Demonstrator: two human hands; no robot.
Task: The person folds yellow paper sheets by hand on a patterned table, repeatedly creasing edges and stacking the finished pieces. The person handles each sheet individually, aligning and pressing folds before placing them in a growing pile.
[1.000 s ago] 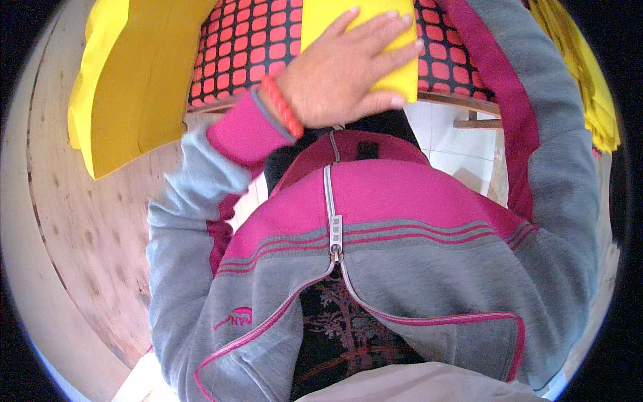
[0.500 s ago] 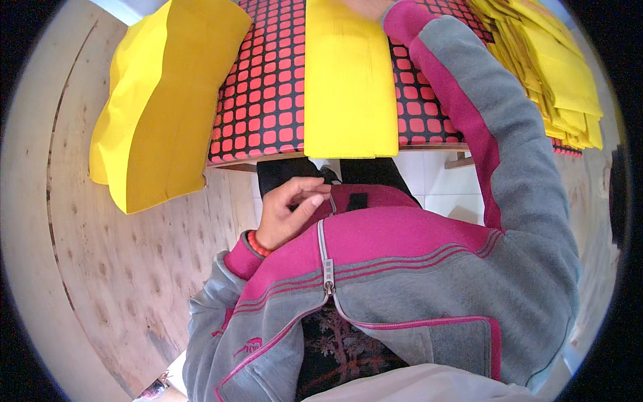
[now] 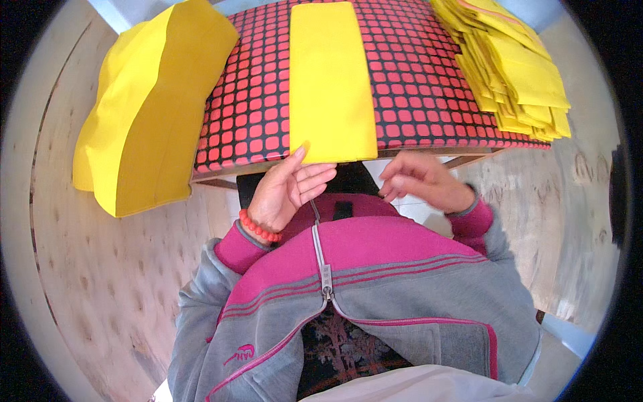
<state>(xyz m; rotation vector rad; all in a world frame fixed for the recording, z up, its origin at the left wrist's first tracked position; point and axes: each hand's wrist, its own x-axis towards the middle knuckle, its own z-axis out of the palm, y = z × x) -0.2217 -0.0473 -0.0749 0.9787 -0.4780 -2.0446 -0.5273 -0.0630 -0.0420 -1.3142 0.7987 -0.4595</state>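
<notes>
Resting on the red-and-black checked table top [image 3: 415, 100], the folded yellow cloth [image 3: 330, 80] lies flat and lengthwise, its near short edge overhanging the table's front edge slightly. I take that cloth as my landmark for all positions below.

Hand state: my left hand [image 3: 284, 191] is open, fingers spread and loosely curled, palm turned inward. Its fingertips [image 3: 299, 153] touch or almost touch the near left corner of the cloth; I cannot tell which. My right hand [image 3: 418, 181] is below and to the right of the cloth's near edge, apart from it, fingers loosely curled together and holding nothing that I can see.

Handling judgement: the cloth looks like thin, light, soft fabric, folded into a neat strip. I expect it to be limp, with no stiffness of its own, so lifting from one point would let the layers sag and the fold open. It should not be fragile or slippery.

Recommended hold: pinch both near corners through all layers, one per hand, or slide a flat palm under the overhanging edge.

Surroundings: a fanned stack of similar yellow pieces [image 3: 519, 63] sits to the right of the cloth, well apart. A larger heap of yellow fabric [image 3: 144, 114] hangs off the table to its left.
</notes>
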